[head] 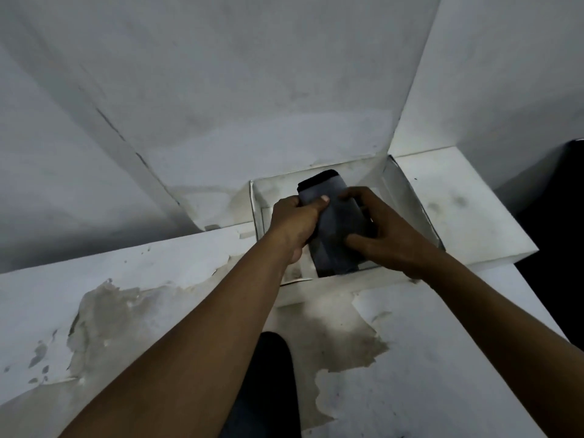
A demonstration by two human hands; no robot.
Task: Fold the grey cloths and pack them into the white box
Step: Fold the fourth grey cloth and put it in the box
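Note:
A folded grey cloth [336, 222] lies inside the open white box [407, 197], stretching from the box's near edge toward its far wall. My left hand [295, 221] grips the cloth's left edge, thumb on top. My right hand [384, 233] holds the right side, fingers curled over the top and thumb pressing near the lower part. The cloth's underside and whatever lies beneath it are hidden.
The box sits on a white surface [126, 295] with peeling, stained patches. The box's tall lid or flap [252, 90] rises behind it. A dark shape [268, 374] shows below between my arms, and a dark area lies at the far right.

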